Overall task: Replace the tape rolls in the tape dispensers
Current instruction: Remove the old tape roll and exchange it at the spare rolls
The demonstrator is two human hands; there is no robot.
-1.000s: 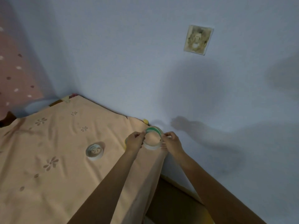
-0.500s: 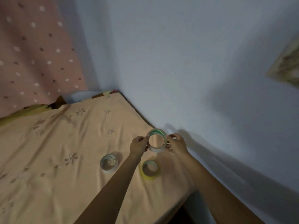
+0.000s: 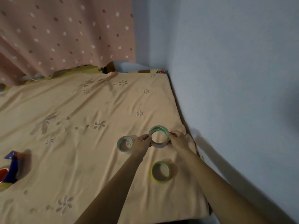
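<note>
Both hands hold a clear tape roll with a green core [image 3: 159,129] upright above the cloth-covered table. My left hand [image 3: 142,142] pinches its left rim and my right hand [image 3: 178,140] pinches its right rim. A second clear roll [image 3: 125,144] lies flat on the cloth just left of my left hand. A yellowish roll [image 3: 161,171] lies flat nearer to me, between my forearms. A blue tape dispenser with a red part [image 3: 10,167] stands at the far left edge, partly cut off.
The table wears a peach cloth with flower stitching [image 3: 80,118]. A blue wall [image 3: 234,78] runs along the table's right edge. A dotted pink curtain [image 3: 64,34] hangs behind the table's far edge.
The view has swung left and down, bringing the curtain, more of the table and the blue dispenser into sight. Both hands still hold the green-core roll in the same grip.
</note>
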